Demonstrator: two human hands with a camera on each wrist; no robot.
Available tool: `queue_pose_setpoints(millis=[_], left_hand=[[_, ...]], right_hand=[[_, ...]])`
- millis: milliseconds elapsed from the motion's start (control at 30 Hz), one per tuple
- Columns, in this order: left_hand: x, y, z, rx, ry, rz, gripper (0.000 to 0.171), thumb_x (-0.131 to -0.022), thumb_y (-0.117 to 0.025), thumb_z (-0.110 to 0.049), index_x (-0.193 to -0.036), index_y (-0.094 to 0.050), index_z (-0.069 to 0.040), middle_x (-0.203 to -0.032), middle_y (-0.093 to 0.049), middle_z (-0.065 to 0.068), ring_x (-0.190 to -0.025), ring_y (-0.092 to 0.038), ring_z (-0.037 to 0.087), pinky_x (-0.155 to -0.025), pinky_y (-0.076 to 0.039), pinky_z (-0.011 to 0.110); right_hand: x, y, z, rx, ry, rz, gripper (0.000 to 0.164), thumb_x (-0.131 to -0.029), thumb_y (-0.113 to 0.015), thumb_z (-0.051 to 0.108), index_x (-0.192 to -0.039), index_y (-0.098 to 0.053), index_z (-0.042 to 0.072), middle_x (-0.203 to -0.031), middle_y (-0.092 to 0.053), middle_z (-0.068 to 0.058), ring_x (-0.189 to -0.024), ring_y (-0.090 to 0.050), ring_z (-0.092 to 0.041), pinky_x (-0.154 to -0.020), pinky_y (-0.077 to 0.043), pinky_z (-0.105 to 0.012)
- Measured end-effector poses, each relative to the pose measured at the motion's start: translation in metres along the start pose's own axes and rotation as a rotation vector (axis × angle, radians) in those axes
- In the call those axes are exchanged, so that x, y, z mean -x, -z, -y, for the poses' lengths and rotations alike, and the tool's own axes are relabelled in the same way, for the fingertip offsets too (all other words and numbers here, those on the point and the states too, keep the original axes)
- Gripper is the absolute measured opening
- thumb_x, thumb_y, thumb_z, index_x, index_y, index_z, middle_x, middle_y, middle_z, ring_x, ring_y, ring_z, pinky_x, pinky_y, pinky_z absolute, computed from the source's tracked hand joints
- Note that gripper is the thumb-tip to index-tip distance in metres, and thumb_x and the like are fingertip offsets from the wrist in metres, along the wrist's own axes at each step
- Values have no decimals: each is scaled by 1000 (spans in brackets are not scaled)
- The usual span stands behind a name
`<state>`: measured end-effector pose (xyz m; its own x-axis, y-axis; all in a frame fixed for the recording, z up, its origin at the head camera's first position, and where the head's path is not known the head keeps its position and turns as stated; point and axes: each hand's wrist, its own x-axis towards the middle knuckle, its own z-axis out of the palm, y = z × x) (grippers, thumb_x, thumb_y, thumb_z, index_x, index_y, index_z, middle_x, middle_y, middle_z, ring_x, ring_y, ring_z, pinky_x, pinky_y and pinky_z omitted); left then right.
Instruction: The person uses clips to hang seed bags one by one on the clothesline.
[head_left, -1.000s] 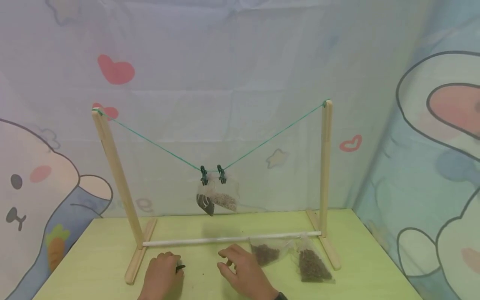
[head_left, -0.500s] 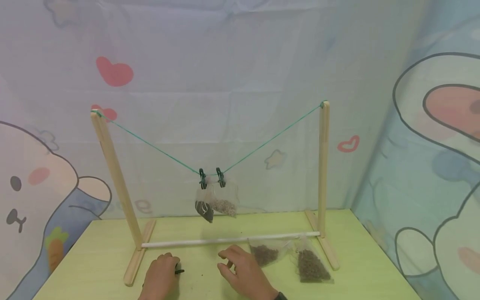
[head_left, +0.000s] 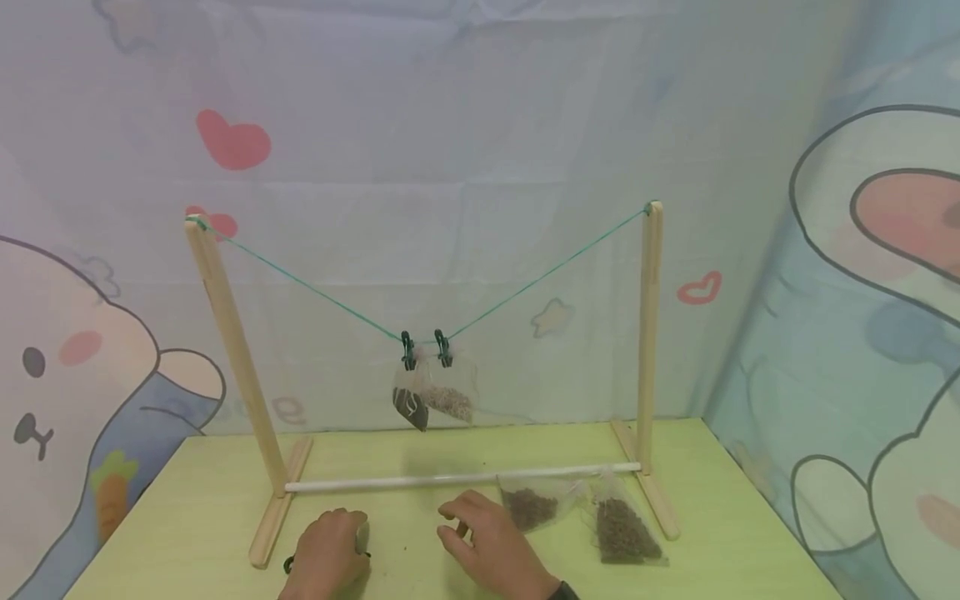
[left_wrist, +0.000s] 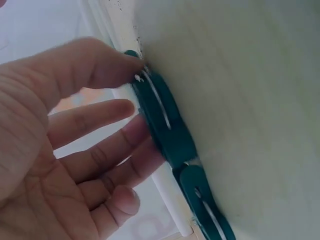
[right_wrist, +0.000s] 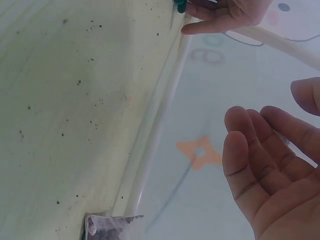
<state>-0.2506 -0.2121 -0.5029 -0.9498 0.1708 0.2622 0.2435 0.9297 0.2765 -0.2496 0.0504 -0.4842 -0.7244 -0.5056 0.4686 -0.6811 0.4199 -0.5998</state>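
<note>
Pinching a green clip (left_wrist: 170, 120) at the worktop (head_left: 420, 575), my left grip (head_left: 326, 550) is holding it between thumb and fingers, while a second green clip (left_wrist: 206, 205) is lying just beside it. My right grip (head_left: 495, 546) is holding nothing, its fingers loosely bending near a clear bag of brown pieces (head_left: 531, 507); another filled bag (head_left: 626, 533) is lying to the right. Behind, two small clear bags (head_left: 450, 402) are hanging by dark clips (head_left: 408, 350) from a green cord (head_left: 315, 288) sagging between wooden posts (head_left: 649, 333).
</note>
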Motion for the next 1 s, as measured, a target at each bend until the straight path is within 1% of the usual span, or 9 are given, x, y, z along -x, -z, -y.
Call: queue_pose_setpoints(millis=[100, 200, 333, 433, 500, 633, 733, 800, 1000], left_hand=[[-2, 4, -4, 29, 26, 22, 38, -68, -91, -7, -103, -76, 0, -87, -70, 8, -76, -64, 22, -62, -55, 39], [-4, 11, -10, 93, 37, 14, 45, -72, -88, -10, -114, -75, 0, -89, -69, 6, -75, -61, 18, -62, -54, 37], [-4, 24, -25, 224, 24, -42, 42, -77, -83, -10, -117, -76, -3, -83, -60, -3, -68, -51, 10, -59, -46, 29], [-4, 34, -38, 343, 14, -97, 34, -81, -84, -10, -114, -77, -7, -83, -59, -7, -70, -52, 7, -61, -45, 25], [-3, 39, -46, 427, 3, -141, 29, -82, -85, -10, -111, -78, -10, -84, -59, -9, -74, -54, 5, -62, -45, 24], [-1, 43, -60, 577, -52, -220, 30, -82, -86, -5, -110, -78, -13, -89, -64, -12, -81, -59, 4, -68, -51, 25], [1, 40, -67, 644, -112, -242, 34, -82, -85, -2, -113, -77, -14, -94, -67, -12, -83, -62, 3, -71, -54, 27], [1, 36, -70, 673, -154, -243, 36, -83, -84, 0, -115, -76, -13, -96, -69, -12, -85, -64, 4, -72, -56, 28], [1, 26, -76, 707, -266, -239, 41, -82, -83, 2, -120, -75, -11, -99, -73, -7, -87, -68, 7, -72, -58, 28]], right_hand=[[-1, 4, -1, -13, -51, 16, 19, -104, -64, 19, -118, -73, 8, -108, -69, -5, -81, -63, -2, -67, -54, -21], [-2, 9, 0, -33, -93, 8, 20, -104, -64, 21, -119, -73, 10, -111, -69, -5, -82, -62, -2, -67, -53, -22], [-2, 14, 0, -45, -74, -50, 19, -102, -67, 18, -118, -74, 11, -111, -71, -6, -83, -63, -3, -67, -55, -24], [-1, 16, 0, -73, -36, -76, 22, -100, -69, 16, -121, -72, 10, -112, -71, -7, -84, -66, -6, -68, -57, -26], [-1, 17, -1, -108, -24, -65, 27, -100, -70, 17, -125, -70, 9, -114, -71, -10, -87, -68, -10, -69, -59, -28], [-1, 18, -1, -204, -25, 4, 37, -99, -72, 19, -133, -66, 4, -120, -69, -16, -93, -72, -24, -75, -61, -33], [-1, 17, -1, -273, -32, 62, 43, -99, -72, 20, -137, -62, 1, -124, -67, -20, -97, -71, -33, -78, -61, -36], [-1, 16, 0, -305, -30, 89, 46, -99, -71, 20, -139, -60, -2, -126, -66, -23, -98, -72, -33, -80, -61, -35], [-2, 14, 2, -331, -28, 102, 45, -101, -69, 23, -140, -61, 2, -128, -67, -21, -95, -72, -15, -79, -60, -30]])
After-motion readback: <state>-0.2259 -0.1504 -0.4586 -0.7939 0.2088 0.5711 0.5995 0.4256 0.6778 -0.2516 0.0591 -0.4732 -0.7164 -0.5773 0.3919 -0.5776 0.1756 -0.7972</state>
